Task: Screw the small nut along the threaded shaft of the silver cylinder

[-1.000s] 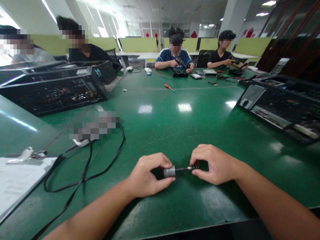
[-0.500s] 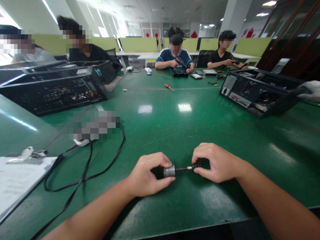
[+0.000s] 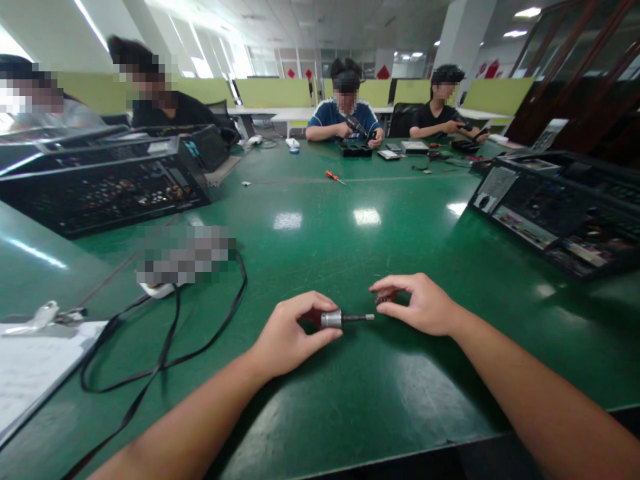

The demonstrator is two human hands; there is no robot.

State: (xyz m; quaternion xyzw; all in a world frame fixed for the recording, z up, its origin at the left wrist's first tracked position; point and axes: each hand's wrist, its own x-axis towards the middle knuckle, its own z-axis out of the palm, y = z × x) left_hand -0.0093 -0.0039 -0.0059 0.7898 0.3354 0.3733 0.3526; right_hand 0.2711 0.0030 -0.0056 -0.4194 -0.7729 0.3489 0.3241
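My left hand grips a short silver metal cylinder between thumb and fingers, just above the green table. From the cylinder's right side a thin dark shaft with a silver tip points toward my right hand. My right hand pinches a small dark ridged piece, partly hidden by the fingers. A small gap separates this piece from the shaft's tip.
Left of my hands lie a power strip with a looping black cable and a clipboard. Open computer cases stand at left and right. Farther off is a red screwdriver. Several people sit around the table.
The dark ridged piece has come off the shaft's tip in my right hand. Both hands have shifted slightly up and left in view. The right computer case has swung closer; the hand beside it left view.
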